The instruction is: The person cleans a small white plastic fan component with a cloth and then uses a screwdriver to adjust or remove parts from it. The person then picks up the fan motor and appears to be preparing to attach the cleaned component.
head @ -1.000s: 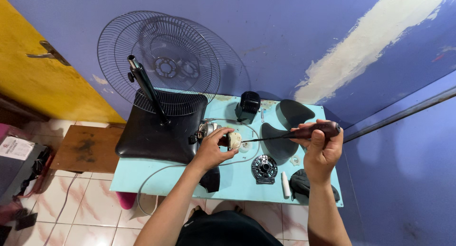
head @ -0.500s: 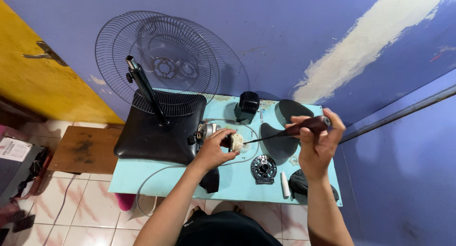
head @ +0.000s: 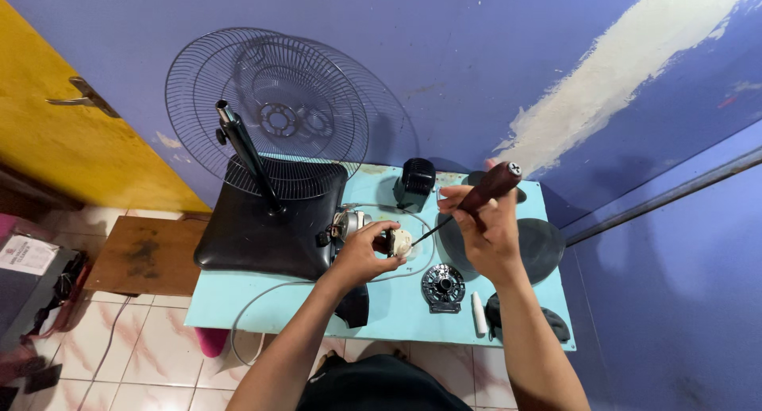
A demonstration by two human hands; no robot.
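My left hand [head: 362,252] pinches a small cream round part [head: 401,242] just above the light blue table [head: 262,300], next to a bare fan motor [head: 348,221]. My right hand [head: 486,228] grips the dark red handle of a screwdriver [head: 479,195]. Its thin shaft slants down-left, and the tip meets the cream part. A white cable loops from the motor across the table under my hands.
A black fan base with its tilted pole [head: 258,220] fills the table's left side. Wire fan grilles [head: 270,117] lean on the purple wall. A black motor cover [head: 415,184], dark fan blades [head: 544,248], a round black-and-silver disc [head: 442,286] and a white tube [head: 478,314] lie around.
My right hand has tilted the screwdriver, so the handle now points up and right. The tip stays at the cream part held by my left hand.
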